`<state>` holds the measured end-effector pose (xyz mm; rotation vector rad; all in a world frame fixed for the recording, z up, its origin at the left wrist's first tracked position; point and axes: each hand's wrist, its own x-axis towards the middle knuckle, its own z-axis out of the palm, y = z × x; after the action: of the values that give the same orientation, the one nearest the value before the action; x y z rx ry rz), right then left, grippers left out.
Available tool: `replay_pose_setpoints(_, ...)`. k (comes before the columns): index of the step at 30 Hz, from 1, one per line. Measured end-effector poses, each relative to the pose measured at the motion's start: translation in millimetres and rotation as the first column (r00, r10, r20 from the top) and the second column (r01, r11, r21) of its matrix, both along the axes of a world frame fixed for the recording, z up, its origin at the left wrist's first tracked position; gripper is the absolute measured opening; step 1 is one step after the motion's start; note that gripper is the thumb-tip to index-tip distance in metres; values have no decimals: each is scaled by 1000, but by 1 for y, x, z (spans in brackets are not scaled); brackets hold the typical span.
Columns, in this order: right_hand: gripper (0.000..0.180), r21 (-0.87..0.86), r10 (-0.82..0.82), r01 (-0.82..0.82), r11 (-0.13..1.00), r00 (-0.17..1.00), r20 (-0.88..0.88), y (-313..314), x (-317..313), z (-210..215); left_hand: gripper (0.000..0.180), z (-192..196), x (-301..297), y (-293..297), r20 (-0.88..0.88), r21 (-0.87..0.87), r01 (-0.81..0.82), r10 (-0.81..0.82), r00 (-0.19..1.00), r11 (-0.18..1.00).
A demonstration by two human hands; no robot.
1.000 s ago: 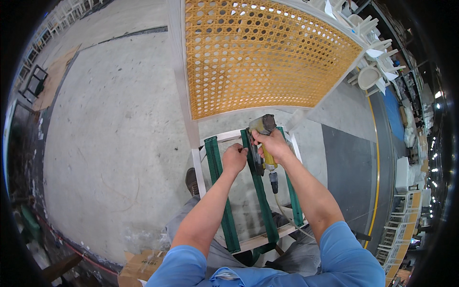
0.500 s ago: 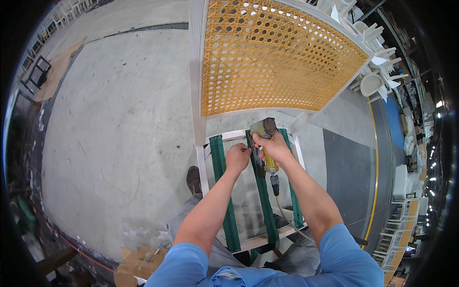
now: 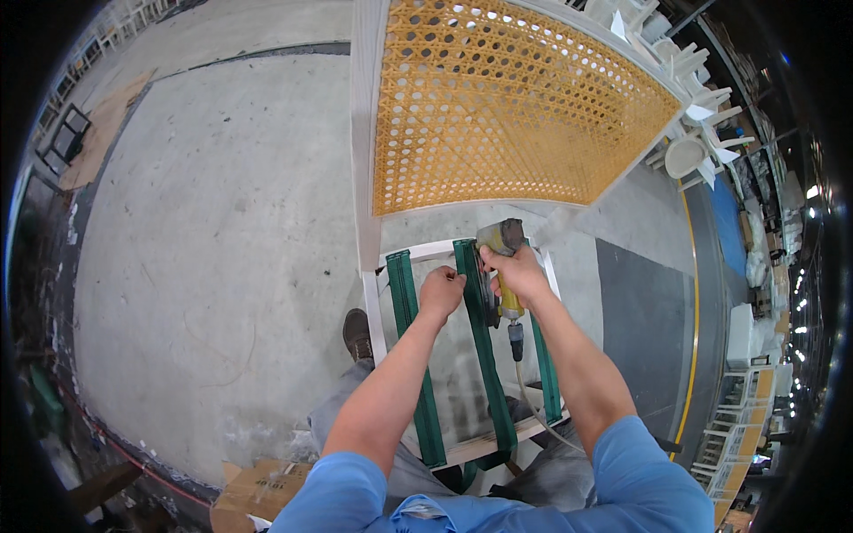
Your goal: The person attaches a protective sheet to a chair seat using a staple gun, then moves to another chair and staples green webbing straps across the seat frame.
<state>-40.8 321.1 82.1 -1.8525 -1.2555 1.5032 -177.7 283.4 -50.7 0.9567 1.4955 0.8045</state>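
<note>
My right hand [image 3: 520,274] is wrapped round the yellow grip of a pneumatic staple gun [image 3: 511,302], whose dark head is over the far rail of a chair frame. An air hose [image 3: 522,377] runs from its lower end. Just right of the middle green webbing strap [image 3: 484,355], the gun stands close beside it. At that strap's left edge is my left hand [image 3: 442,291], fingers curled into a pinch; what they hold, if anything, is hidden. The pale wooden chair frame [image 3: 374,329] also carries a left green strap [image 3: 428,409] and a right green strap [image 3: 547,382].
A woven cane backrest panel [image 3: 480,115] rises beyond the seat frame. My shoe [image 3: 357,333] is on the concrete floor [image 3: 213,222] at left. A cardboard box [image 3: 258,493] lies at lower left. White chairs [image 3: 689,155] are stacked at far right.
My right hand has shifted the staple gun slightly right, off the middle strap, so the strap's far end now shows. My left hand has barely moved.
</note>
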Motion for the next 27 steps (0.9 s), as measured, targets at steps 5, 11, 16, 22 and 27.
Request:
replay_pose_setpoints(5, 28, 18, -116, 118, 993, 991, -71, -26, 33, 31, 26, 27, 16, -9, 624, -339, 99, 145, 768, 936)
replay_pose_setpoints(11, 31, 89, -311, 313, 945, 949, -45, -144, 150, 152, 32, 10, 16, -20, 857, -292, 189, 168, 488, 938)
replay_pose_setpoints(16, 40, 167, -586, 562, 810, 783, 207, -326, 273, 234, 28, 21, 38, -33, 861, -208, 342, 6, 508, 917)
replay_pose_setpoints(22, 44, 60, -853, 854, 517, 508, 122, -522, 377, 210, 34, 54, 71, -88, 814, -304, 262, 106, 571, 916)
replay_pose_setpoints(27, 42, -172, -899, 886, 430, 403, -171, -556, 403, 98, 35, 67, 68, -183, 824, -285, 299, 73, 562, 911)
